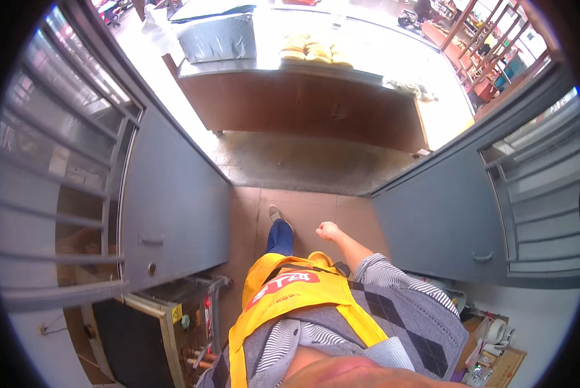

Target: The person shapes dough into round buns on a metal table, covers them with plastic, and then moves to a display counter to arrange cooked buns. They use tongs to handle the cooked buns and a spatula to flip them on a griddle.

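My right hand [328,231] hangs in front of my body, above the brown tiled floor [309,208]. Its fingers are curled in, and nothing shows between them. My left hand is out of view. Before me is an open doorway between two grey doors, the left door [178,194] and the right door [440,208]. Beyond it stands a brown wooden counter [299,104]. Stacked round bread-like pieces [314,51] sit on its top, beside a large box wrapped in silver-grey foil [217,38]. A yellow apron [304,296] covers my front.
Barred windows fill the upper part of both doors. At lower left is a wooden-framed cabinet [135,339] with a metal rack edge. Tape rolls [496,332] and a cardboard box [508,371] lie at lower right. A crumpled cloth [411,88] rests on the counter's right end.
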The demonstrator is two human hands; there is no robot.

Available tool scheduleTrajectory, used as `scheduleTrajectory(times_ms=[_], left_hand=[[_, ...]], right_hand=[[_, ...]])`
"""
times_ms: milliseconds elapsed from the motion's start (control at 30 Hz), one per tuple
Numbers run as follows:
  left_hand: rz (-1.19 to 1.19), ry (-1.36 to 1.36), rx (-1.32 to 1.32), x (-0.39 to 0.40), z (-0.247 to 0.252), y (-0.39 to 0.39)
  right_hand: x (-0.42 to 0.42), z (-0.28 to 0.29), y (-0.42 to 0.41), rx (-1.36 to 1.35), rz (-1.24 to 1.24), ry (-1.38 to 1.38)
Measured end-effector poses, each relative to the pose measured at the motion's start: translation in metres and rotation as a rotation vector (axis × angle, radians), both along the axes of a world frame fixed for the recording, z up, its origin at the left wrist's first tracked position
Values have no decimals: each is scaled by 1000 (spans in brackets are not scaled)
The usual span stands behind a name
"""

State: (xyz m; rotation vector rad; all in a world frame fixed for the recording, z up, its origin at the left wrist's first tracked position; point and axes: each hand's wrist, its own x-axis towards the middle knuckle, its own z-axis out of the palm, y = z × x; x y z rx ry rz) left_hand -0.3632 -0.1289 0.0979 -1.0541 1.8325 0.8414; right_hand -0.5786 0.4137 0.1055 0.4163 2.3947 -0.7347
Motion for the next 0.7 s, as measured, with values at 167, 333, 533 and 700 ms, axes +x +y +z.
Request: scheduleTrajectory(times_ms=[167,333,533,700], left_hand=[[-255,56,77,-155,-66,32],[-504,212,213,-384,-64,107],[-583,632,211,-645,34,242],[-846,980,-117,-828,125,284]], right_hand=[[-79,14,83,-32,-141,-1],[-99,38,208,188,-310,-14],[-62,-3,298,208,-587,162],[-104,-30,295,-110,-633,-406]])
